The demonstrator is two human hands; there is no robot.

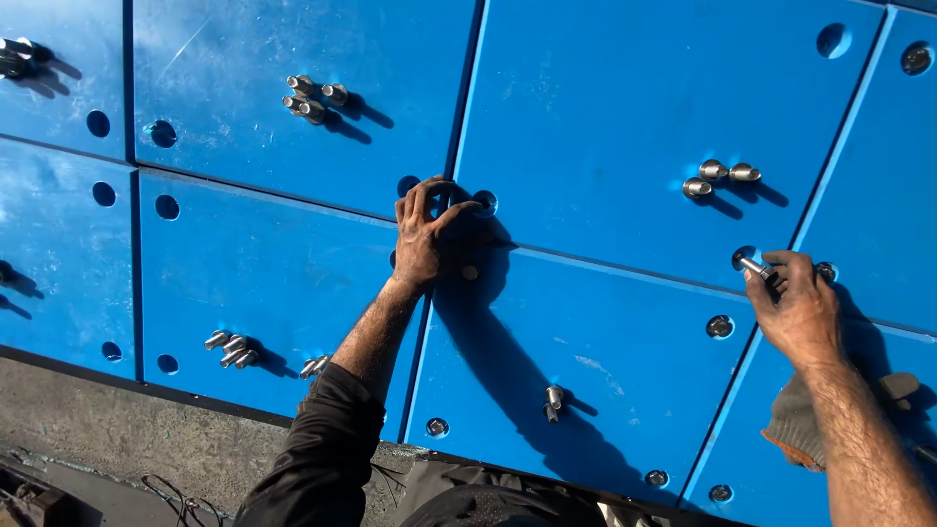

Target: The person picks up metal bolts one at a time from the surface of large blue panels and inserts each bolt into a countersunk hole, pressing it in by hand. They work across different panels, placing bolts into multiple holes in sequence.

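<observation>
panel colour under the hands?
Bright blue panels, with dark seams between them; the head view shows it, both the left hand and right hand on them.

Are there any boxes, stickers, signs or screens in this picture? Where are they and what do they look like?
No boxes, stickers, signs or screens show here.
Blue panels: big flat plastic slabs with round holes, filling the view.
Metal bolts: small silver clusters lying loose on the panels.
Left hand: fingers pressed at a hole where panels meet.
Right hand: holding a silver bolt at a hole.
</observation>
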